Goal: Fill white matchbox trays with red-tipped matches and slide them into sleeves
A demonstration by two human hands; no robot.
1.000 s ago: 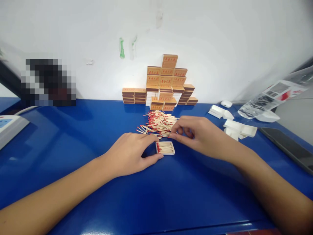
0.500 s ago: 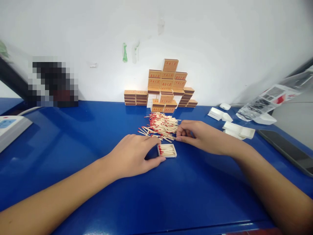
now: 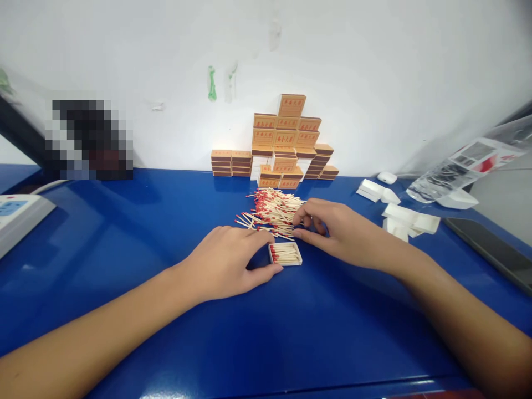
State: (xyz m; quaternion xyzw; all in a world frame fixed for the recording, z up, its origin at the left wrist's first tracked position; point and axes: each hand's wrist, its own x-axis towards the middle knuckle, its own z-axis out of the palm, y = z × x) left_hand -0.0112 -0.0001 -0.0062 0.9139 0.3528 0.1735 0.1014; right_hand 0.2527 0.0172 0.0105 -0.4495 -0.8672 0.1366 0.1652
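Observation:
A small white matchbox tray (image 3: 301, 261) lies on the blue desk, filled with red-headed matches (image 3: 286, 254). My left hand (image 3: 230, 260) grips its left end, thumb at the near corner and index finger at the far corner. Just beyond the tray is a loose pile of matches (image 3: 276, 206), most heads pointing left. At the pile's right edge is my right hand (image 3: 328, 226), its thumb and index tips a little apart among the match ends. No match shows clearly between them.
Stacked orange matchboxes (image 3: 285, 138) stand against the wall behind the pile. To the right are empty white trays (image 3: 409, 219), a plastic bottle (image 3: 457, 166), a white earbud case (image 3: 387, 177) and a dark phone (image 3: 490, 249). A white power strip (image 3: 25, 221) lies at left.
My right hand has shifted slightly left into the pile's edge, and its thumb and index tips have parted a little. My left hand stays on the tray.

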